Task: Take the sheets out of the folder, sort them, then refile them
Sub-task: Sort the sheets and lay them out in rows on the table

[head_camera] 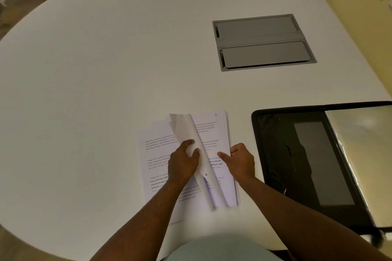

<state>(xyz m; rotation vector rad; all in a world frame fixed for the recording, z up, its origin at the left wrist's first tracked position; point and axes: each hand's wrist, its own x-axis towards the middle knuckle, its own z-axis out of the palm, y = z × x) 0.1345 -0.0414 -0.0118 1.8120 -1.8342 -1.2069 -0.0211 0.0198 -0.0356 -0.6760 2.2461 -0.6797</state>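
A loose stack of printed white sheets (214,131) lies on the white table in front of me. My left hand (183,162) grips one or more lifted sheets (191,131), which curl upward over the stack with their blank side showing. My right hand (241,160) rests on the right side of the stack, fingers curled and the thumb stretched toward the lifted sheets, holding nothing. An open black folder (282,154) lies to the right, its shiny silver flap (364,154) folded out toward the table's edge.
A grey cable hatch (263,42) with two lids is set into the white table (106,70) beyond the papers. The table's curved edge runs along the left and front. A yellowish floor shows at the right.
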